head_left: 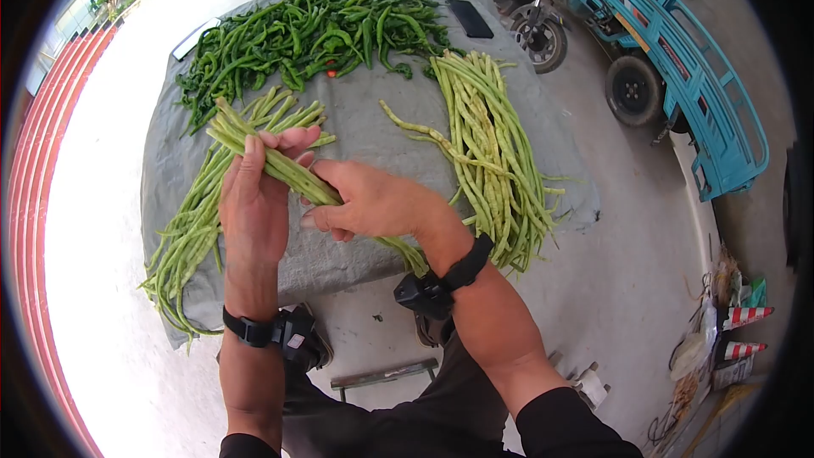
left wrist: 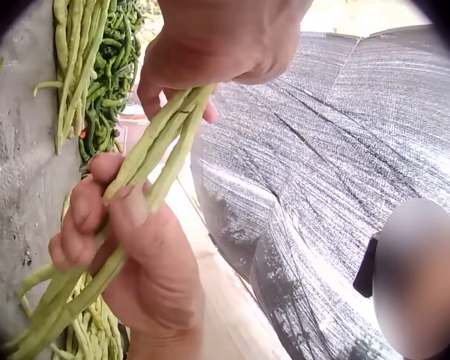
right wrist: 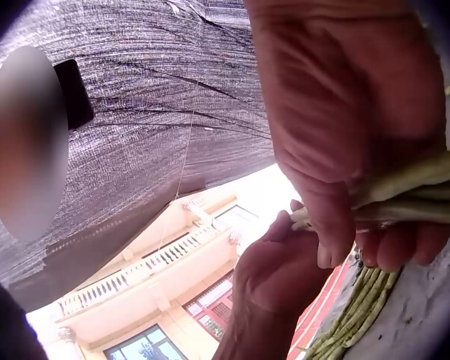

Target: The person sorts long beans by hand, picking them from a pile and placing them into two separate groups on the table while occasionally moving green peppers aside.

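A small bunch of long green beans (head_left: 292, 171) is held in both hands above the grey cloth (head_left: 365, 123). My left hand (head_left: 257, 208) grips it, thumb (left wrist: 135, 206) laid across the beans and fingers curled behind. Nearer me along the bunch, my right hand (head_left: 369, 199) holds it too; in the right wrist view the thumb (right wrist: 331, 232) and curled fingers close round the stalks. The beans' tail ends hang below the right hand. A loose pile of long beans (head_left: 191, 225) lies under and left of my left hand, partly hidden by it.
A larger heap of long beans (head_left: 492, 161) lies at the right of the cloth. Green peppers (head_left: 314, 34) spread along the far side, beside a black phone (head_left: 470, 19). Beyond stands a blue cargo tricycle (head_left: 678, 68). A low bench (head_left: 386, 375) is between my legs.
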Motion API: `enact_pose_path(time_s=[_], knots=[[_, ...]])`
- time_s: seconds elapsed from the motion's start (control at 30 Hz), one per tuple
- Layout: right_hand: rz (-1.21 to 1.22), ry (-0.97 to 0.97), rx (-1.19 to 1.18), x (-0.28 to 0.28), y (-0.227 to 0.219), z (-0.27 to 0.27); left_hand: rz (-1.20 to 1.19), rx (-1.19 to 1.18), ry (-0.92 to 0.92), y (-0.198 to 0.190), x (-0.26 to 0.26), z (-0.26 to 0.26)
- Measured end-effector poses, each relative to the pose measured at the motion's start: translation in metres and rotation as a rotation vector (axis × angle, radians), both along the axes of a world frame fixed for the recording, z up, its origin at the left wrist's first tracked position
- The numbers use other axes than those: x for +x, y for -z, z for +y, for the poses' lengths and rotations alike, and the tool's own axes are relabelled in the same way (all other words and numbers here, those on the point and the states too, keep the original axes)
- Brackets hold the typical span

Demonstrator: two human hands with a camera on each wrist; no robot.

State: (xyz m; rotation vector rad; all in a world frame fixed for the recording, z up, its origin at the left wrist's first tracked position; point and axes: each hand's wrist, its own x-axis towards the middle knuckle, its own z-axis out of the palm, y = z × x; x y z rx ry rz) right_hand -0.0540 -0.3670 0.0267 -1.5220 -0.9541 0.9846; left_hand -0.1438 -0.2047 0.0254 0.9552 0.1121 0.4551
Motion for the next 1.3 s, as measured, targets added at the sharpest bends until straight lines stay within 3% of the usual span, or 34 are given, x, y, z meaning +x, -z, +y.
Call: enact_pose_path(time_s=[0.13, 0.3, 0.43, 0.53, 0.73, 0.83, 1.03, 1.13, 1.3], knots=[[-0.277, -0.110, -0.098, 0.002, 0.007, -0.002, -0.155, -0.155, -0.113, -0.005, -0.010, 0.063], [-0.400, -0.098, -0.085, 0.006, 0.020, -0.005, -0.334, -0.204, -0.150, 0.013, -0.037, 0.149], [-0.383, -0.170, -0.087, 0.012, 0.019, -0.004, -0.354, -0.261, -0.178, 0.005, -0.039, 0.137], [-0.175, -0.196, -0.076, 0.010, 0.020, -0.005, -0.324, -0.252, -0.268, 0.002, -0.038, 0.132], [-0.162, -0.240, -0.153, 0.015, 0.025, -0.006, -0.239, -0.285, -0.415, 0.003, -0.039, 0.136], [-0.234, -0.267, -0.216, 0.015, 0.022, -0.006, -0.304, -0.261, -0.361, 0.000, -0.044, 0.142], [-0.354, 0.058, -0.053, 0.024, 0.019, -0.012, -0.394, -0.085, -0.078, -0.023, -0.050, 0.126], [-0.274, 0.216, 0.059, 0.027, 0.010, -0.009, -0.342, 0.017, -0.031, -0.035, -0.048, 0.102], [-0.069, 0.306, 0.253, 0.016, -0.018, -0.004, -0.164, 0.133, 0.018, -0.041, -0.040, 0.060]])
